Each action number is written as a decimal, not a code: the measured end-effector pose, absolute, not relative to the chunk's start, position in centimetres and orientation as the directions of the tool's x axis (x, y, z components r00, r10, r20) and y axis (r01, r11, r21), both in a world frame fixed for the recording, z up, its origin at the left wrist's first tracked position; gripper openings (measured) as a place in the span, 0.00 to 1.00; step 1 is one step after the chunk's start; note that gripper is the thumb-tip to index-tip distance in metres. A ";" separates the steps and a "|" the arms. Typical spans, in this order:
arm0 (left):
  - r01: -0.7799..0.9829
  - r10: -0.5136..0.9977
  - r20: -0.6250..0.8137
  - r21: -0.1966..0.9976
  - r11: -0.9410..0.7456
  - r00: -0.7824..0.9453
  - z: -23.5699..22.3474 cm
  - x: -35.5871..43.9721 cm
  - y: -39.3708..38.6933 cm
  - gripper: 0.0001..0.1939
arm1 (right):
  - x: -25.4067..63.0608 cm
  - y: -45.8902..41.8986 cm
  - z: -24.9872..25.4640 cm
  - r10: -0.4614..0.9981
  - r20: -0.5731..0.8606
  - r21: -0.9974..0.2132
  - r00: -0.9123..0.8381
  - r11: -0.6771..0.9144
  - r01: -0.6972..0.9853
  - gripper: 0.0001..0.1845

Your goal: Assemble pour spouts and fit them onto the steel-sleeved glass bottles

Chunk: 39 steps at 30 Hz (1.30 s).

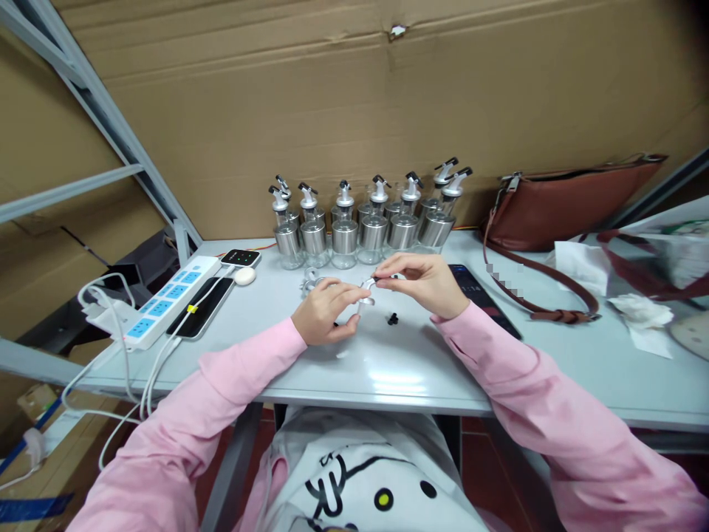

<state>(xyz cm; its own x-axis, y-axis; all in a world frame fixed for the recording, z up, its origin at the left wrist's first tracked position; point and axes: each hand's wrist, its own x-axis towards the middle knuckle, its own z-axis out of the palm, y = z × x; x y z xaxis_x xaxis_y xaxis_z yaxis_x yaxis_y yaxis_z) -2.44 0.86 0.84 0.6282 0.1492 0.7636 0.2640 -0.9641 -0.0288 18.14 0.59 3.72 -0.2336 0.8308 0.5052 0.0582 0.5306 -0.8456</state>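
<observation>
Both hands meet over the middle of the grey table [388, 369]. My left hand [324, 310] is closed around a small silver pourer spout [366, 292], thumb and fingers wrapped round its base. My right hand [424, 281] pinches a small black part at the spout's top end. A tiny black cap [393, 319] lies loose on the table just below the hands. Another silver spout part [310, 281] lies behind my left hand. Both arms wear pink sleeves.
A row of several glass-and-steel dispenser bottles [365, 229] stands along the cardboard wall. A dark phone [481, 295] and a brown leather bag [570, 199] with its strap lie to the right. A power strip [166, 299], a second phone [202, 307] and cables lie to the left. Tissues [636, 310] are at far right.
</observation>
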 end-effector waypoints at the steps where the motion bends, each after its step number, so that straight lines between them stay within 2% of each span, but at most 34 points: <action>1: 0.266 0.150 0.762 -0.030 -0.964 0.630 0.8 -2.4 0.8 0.18 | 18.1 0.6 3.6 0.821 0.520 -0.835 -0.237 0.547 0.064 0.07; 5: 0.263 0.139 0.761 -0.044 -0.964 0.634 0.8 -2.4 0.8 0.19 | 18.1 0.5 3.7 0.811 0.531 -0.825 -0.244 0.561 0.068 0.06; 7: 0.265 0.136 0.764 -0.047 -0.963 0.631 0.9 -2.4 0.8 0.19 | 18.0 0.4 3.9 0.839 0.480 -0.864 -0.257 0.503 0.026 0.07; 10: 0.263 0.129 0.781 -0.047 -0.964 0.611 0.9 -2.4 0.9 0.20 | 17.8 0.4 3.9 0.892 0.313 -0.948 -0.326 0.269 -0.172 0.14; 12: 0.263 0.121 0.792 -0.052 -0.963 0.598 0.9 -2.4 0.9 0.20 | 17.5 0.4 3.6 0.893 0.185 -0.958 -0.410 0.071 -0.278 0.18; 14: 0.268 0.110 0.798 -0.066 -0.961 0.593 0.9 -2.3 0.9 0.20 | 17.4 0.6 3.1 0.865 0.082 -0.953 -0.495 -0.078 -0.294 0.17; 16: 0.272 0.101 0.798 -0.080 -0.959 0.594 0.9 -2.3 0.9 0.20 | 17.3 0.7 2.6 0.837 0.034 -0.943 -0.546 -0.154 -0.295 0.14; 39: 0.273 0.093 0.753 -0.118 -0.955 0.652 0.9 -2.5 0.8 0.22 | 17.1 0.2 2.8 0.798 0.085 -0.934 -0.597 -0.144 -0.326 0.14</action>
<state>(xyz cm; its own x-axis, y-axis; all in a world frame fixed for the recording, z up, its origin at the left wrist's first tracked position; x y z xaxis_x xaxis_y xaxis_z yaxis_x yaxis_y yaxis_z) -2.46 0.79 0.91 0.6516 0.0929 0.7528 0.2728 -0.9547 -0.1184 17.11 0.17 2.83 -0.5968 0.7979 0.0852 -0.3258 -0.1438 -0.9344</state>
